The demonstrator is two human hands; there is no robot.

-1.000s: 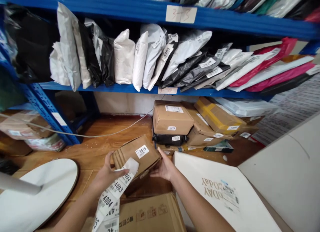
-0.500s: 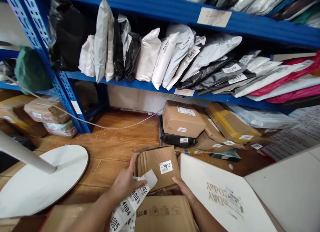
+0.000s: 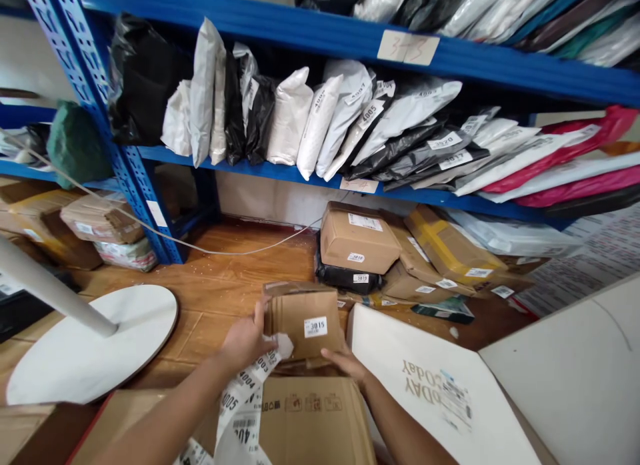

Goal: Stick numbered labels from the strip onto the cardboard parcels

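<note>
Between my hands is a small cardboard box (image 3: 295, 318) with a white label reading 3015, held above a larger cardboard box (image 3: 315, 418). My left hand (image 3: 245, 341) grips its left side, fingers behind and out of sight. The same hand also pinches a strip of printed number labels (image 3: 245, 381), which trails down toward me over the larger box. At the lower right corner, my right hand (image 3: 345, 359) is closed on the small box, thumb on its front face.
Blue shelving (image 3: 200, 159) holds several bagged parcels (image 3: 320, 128) in a row. Below it, labelled cartons (image 3: 360, 238) are stacked on the wooden floor (image 3: 240, 271). A large white box (image 3: 425, 385) stands at right, a round white stand base (image 3: 95, 351) at left. A cable (image 3: 220, 253) crosses the floor.
Both hands have carried the small box slightly left and away from the larger box. More of the label strip shows below my left hand. The view has shifted a little.
</note>
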